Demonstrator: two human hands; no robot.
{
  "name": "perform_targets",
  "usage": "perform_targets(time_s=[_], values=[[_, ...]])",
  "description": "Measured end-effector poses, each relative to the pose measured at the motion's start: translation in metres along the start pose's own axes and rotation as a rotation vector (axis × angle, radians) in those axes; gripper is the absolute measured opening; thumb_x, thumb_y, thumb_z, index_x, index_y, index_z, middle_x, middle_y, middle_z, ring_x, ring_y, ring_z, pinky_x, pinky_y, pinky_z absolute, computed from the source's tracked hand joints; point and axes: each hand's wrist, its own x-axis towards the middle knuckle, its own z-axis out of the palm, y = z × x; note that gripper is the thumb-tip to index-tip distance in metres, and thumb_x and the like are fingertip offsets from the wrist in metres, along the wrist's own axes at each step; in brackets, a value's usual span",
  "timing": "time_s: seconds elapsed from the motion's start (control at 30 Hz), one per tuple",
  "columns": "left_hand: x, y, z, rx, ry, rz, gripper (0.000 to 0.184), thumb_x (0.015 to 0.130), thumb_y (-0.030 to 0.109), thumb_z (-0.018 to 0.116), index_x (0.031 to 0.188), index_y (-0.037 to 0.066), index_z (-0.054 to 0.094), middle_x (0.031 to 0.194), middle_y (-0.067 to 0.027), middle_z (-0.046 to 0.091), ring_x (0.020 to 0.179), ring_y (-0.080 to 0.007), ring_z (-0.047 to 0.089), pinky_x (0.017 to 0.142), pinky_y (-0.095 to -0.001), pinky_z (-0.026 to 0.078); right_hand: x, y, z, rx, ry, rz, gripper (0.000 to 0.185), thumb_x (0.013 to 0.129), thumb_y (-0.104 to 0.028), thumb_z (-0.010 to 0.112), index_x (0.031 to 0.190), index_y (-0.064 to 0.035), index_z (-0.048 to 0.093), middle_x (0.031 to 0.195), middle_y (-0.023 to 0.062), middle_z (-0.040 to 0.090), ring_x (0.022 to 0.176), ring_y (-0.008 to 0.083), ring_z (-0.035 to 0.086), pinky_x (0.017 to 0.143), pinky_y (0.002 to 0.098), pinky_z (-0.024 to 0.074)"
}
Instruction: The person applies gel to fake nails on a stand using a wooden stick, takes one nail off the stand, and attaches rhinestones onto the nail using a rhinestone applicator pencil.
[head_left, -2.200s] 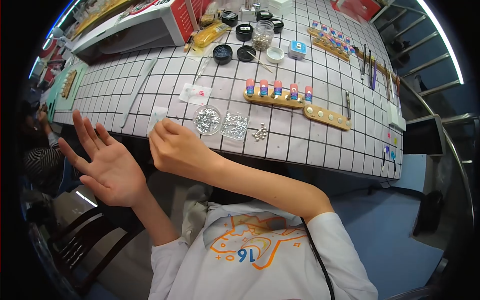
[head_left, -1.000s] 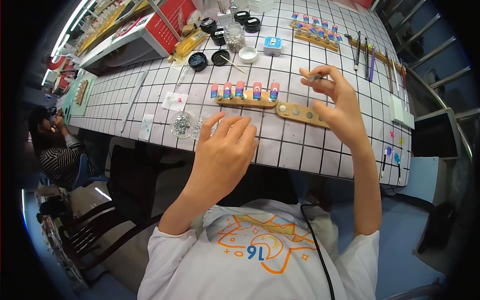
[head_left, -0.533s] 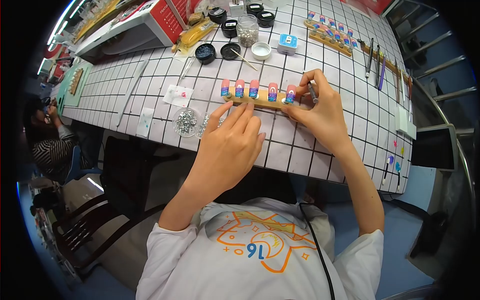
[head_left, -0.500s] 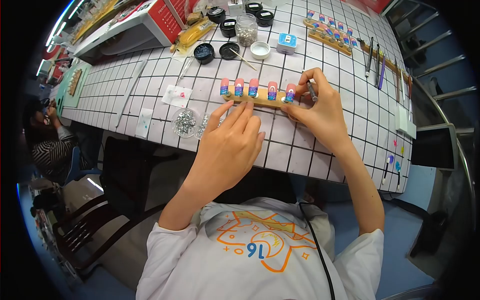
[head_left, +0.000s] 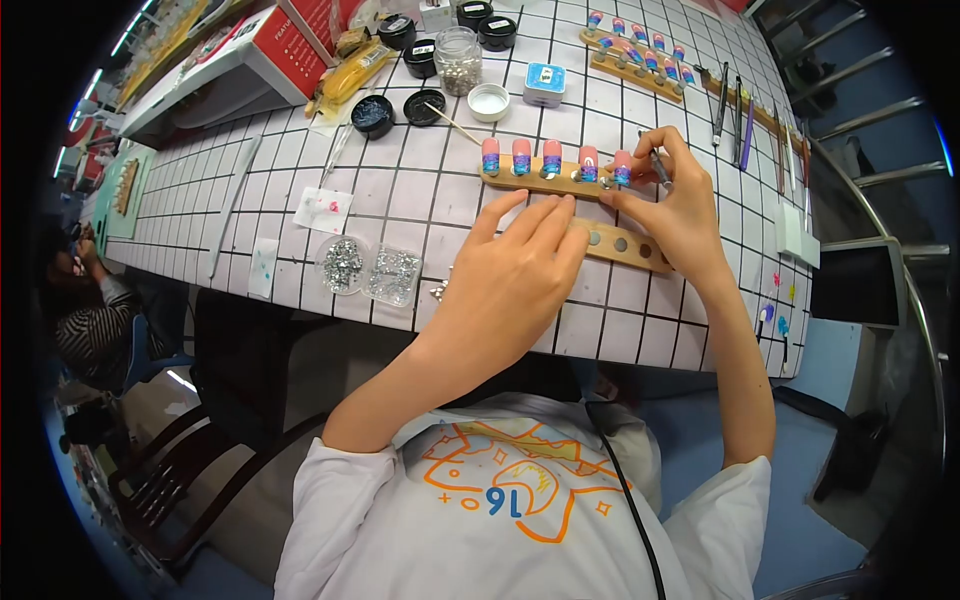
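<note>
wooden strip (head_left: 540,183) lies on the checked table (head_left: 640,310), ahead of the person's body. long axis runs crosswise, left end slightly farther off than right. five nail tips (head_left: 552,158) stand in a row along it, pink on the far side, blue-purple toward the body.

right hand (head_left: 688,205): at the strip's right end, so nearest to the last nail tip on the right (head_left: 622,167). that tip lies left of the right grip, almost in line with the row. thumb and forefinger narrow about this end; whether they press the tip, its base or the wood, cannot tell. a dark pen-like tool (head_left: 660,168) is held among the same fingers, slanted across the hand.

left hand (head_left: 520,268): palm down, fingers loosely extended, grip fairly wide, nothing seen in it. fingertips come to the strip's near long edge, around the middle; contact looks likely, not certain. so left works square to the long axis, right from its end.

second wooden strip (head_left: 632,248), with round discs, lies nearer the body, its left end behind the left hand; roughly parallel to the first.

left of the left hand: square box of silver gems (head_left: 392,274), then round dish of gems (head_left: 343,264), just beside each other.
</note>
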Motion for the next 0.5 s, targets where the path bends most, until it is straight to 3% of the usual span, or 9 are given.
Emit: perform_targets(time_s=[0.17, 0.33, 0.5], values=[[0.013, 0.01, 0.014, -0.019, 0.024, 0.01, 0.014, 0.072, 0.003, 0.049, 0.086, 0.002, 0.047, 0.094, -0.0086, 0.055, 0.096, -0.0182, 0.051, 0.09, -0.0341, 0.032, -0.001, 0.002, -0.001, 0.158, -0.016, 0.1, 0.033, 0.061, -0.003, 0.068, 0.082, -0.0044, 0.042, 0.071, 0.0072, 0.059, 0.068, 0.0124, 0.058, 0.062, 0.0237, 0.046], [0.006, 0.003, -0.003, 0.032, -0.084, -0.038, 0.017, 0.07, 0.0, 0.05, 0.086, 0.002, 0.046, 0.087, -0.0075, 0.055, 0.087, -0.0178, 0.054, 0.089, -0.0332, 0.034, 0.001, 0.007, 0.003, 0.258, 0.017, 0.118, 0.031, 0.062, -0.002, 0.066, 0.082, -0.0049, 0.042, 0.07, 0.007, 0.06, 0.067, 0.0109, 0.057, 0.062, 0.0226, 0.0459], [-0.005, -0.009, -0.015, 0.063, -0.057, -0.104, 0.02, 0.069, -0.003, 0.051, 0.089, 0.0, 0.049, 0.09, -0.0086, 0.058, 0.091, -0.0186, 0.054, 0.09, -0.0336, 0.033, 0.0, 0.006, 0.006, 0.252, 0.059, 0.037, 0.03, 0.064, 0.0, 0.064, 0.082, -0.0045, 0.041, 0.068, 0.0067, 0.059, 0.064, 0.0105, 0.057, 0.062, 0.0228, 0.0467]])
